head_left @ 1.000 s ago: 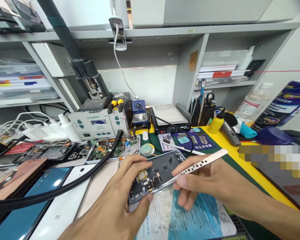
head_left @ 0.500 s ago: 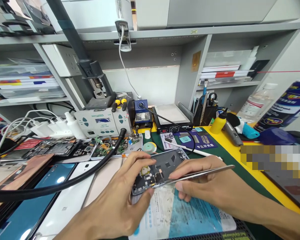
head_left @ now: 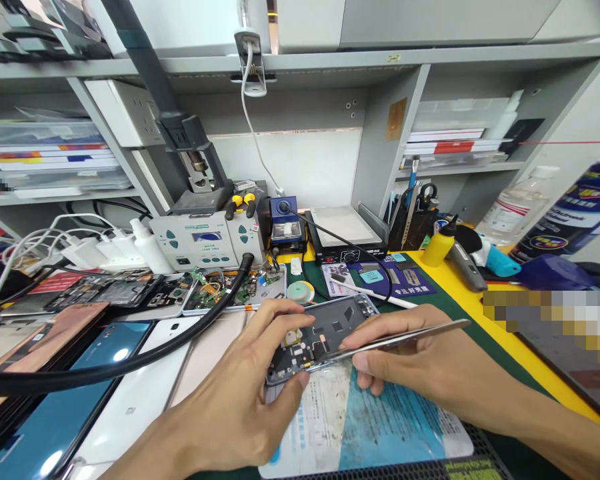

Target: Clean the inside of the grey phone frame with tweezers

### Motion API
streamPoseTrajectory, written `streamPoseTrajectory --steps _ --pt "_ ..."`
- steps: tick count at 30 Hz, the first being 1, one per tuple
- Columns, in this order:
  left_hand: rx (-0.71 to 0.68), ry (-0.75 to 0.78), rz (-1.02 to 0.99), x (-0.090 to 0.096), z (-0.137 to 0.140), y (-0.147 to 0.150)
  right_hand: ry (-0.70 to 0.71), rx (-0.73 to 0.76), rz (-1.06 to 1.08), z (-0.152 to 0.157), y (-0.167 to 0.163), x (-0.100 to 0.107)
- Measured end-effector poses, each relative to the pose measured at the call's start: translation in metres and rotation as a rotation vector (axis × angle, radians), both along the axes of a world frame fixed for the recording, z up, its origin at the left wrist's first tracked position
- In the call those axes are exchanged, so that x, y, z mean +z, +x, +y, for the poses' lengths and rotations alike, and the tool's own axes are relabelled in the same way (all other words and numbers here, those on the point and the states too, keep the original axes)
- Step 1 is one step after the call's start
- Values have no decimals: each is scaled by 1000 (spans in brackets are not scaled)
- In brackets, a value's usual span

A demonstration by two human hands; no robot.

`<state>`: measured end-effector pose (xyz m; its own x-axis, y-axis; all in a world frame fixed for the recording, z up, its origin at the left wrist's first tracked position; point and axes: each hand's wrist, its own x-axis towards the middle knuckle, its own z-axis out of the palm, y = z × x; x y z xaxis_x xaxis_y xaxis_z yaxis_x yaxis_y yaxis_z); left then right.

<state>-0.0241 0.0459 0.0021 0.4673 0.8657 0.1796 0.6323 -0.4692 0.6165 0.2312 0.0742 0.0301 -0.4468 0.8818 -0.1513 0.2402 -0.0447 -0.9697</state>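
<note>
An opened phone [head_left: 330,325], its inner parts bare, is tilted above a blue and white work mat [head_left: 375,427]. My left hand [head_left: 260,373] grips the phone's left end, fingers over the far edge and thumb at the near edge. Metal tweezers [head_left: 405,335] lie pinched between the thumb and fingers of my right hand [head_left: 410,353]. Their tip reaches the phone's near edge beside some small components; whether it touches one is too fine to tell.
A thick black hose [head_left: 180,360] curves across the left side over several phones, including a blue one [head_left: 95,393]. Behind stand a tray of circuit boards [head_left: 275,290], a soldering station [head_left: 200,240] and a heating plate [head_left: 347,230]. A yellow bottle [head_left: 439,243] is at right.
The tweezers have tilted a little, their rear end slightly lower relative to the hand. Both hands keep their hold, and the whole view has shifted slightly.
</note>
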Motion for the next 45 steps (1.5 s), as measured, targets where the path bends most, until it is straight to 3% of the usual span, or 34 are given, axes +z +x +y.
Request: streamPoseTrajectory --steps 45 --pt "-20 6 25 5 1 3 -24 26 -32 3 0 2"
